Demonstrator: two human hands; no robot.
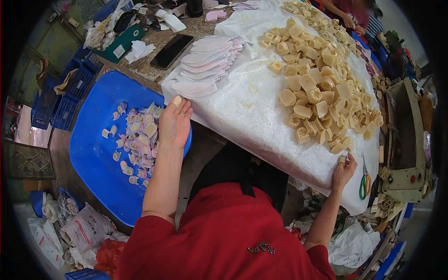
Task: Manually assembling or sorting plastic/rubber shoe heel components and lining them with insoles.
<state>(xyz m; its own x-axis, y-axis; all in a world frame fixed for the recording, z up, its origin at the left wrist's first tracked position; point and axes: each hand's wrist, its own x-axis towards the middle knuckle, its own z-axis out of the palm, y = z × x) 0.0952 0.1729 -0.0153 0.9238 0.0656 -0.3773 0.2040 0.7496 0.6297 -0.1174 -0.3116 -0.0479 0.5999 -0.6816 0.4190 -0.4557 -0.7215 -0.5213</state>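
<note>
Palm up, my left hand [175, 126] is at the table's left corner, by the blue tub's rim [105, 186]. Its fingers are loosely curled and apart, and a beige cover or small piece sits at one fingertip. Just beyond it lies a fanned stack of pale pink-white curved fabric pieces [205, 63]. My right hand [344, 173] rests at the table's near right edge, below a heap of beige hollow moulded pieces [322, 88]. A similar beige patch shows on its thumb; I see nothing held in it. Scissors [364, 184] with green and orange handles lie beside it.
Many pink-and-cream pieces [140, 135] lie inside the tub. A white cloth [233, 107] covers the table. A black phone [171, 51] and a green box [121, 44] are at the back left. Sacks [88, 228] crowd the lower left floor. Another person [345, 14] sits across the table.
</note>
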